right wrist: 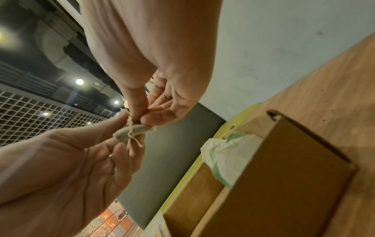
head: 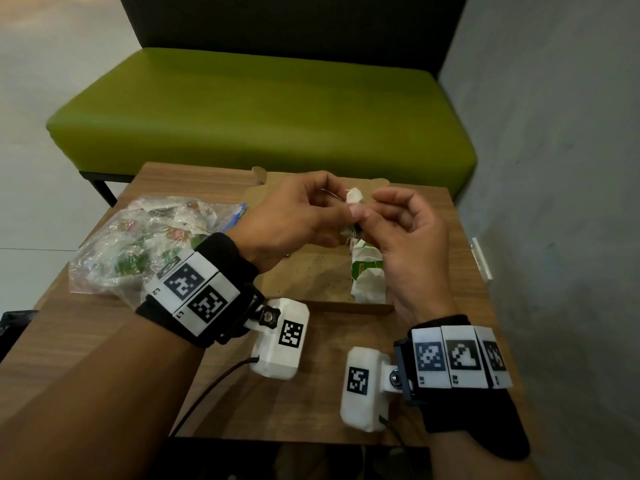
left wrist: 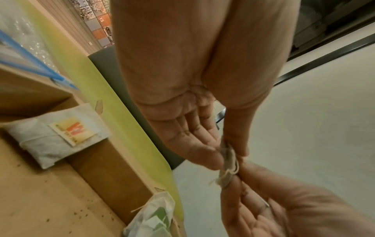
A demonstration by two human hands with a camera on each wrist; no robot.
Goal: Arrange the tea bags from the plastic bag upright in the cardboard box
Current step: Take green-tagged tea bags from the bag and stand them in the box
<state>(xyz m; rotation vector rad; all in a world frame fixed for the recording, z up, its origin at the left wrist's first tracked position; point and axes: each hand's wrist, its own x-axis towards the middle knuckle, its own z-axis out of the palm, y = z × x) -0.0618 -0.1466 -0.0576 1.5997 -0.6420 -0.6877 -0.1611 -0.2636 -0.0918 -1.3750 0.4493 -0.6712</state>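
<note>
A small white tea bag (head: 354,195) with string wound round it is held above the open cardboard box (head: 304,282). My left hand (head: 341,206) pinches one end and my right hand (head: 373,208) pinches the other. The left wrist view shows the bag (left wrist: 228,160) crumpled between my left fingertips (left wrist: 215,163) and my right hand (left wrist: 236,180). The right wrist view shows the same tea bag (right wrist: 131,133) and its string. Green-and-white tea bags (head: 369,271) stand at the box's right end. A tea bag with an orange tag (left wrist: 58,136) leans in another corner. The clear plastic bag (head: 138,244) of tea bags lies to the left.
The box sits on a small wooden table (head: 311,393). Behind it stands a green bench (head: 259,109), and a grey wall (head: 554,168) is close on the right. A clear plastic strip (head: 482,258) lies at the table's right edge.
</note>
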